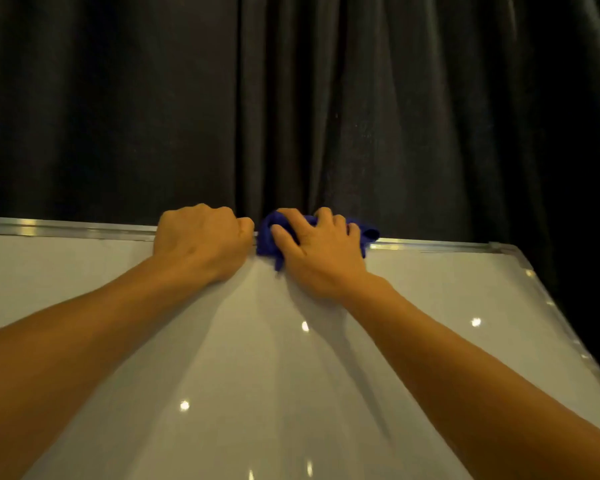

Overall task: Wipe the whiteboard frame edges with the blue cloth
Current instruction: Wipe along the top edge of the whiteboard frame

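Right hand [321, 252], fingers spread and pressed down, clamps the bunched dark-blue cloth [269, 239] onto the silver aluminium frame [430, 244] along the whiteboard's top edge, near its middle. My left hand [201, 240], curled into a fist over the same edge, touches the cloth and blocks any stroke leftward. I judge the wad could roll off the narrow rail onto the glossy white board surface [447, 296], or drop behind it. Pleated black curtain [291, 98] hangs close behind; the grey top-right corner cap [496, 245] may snag the cloth.
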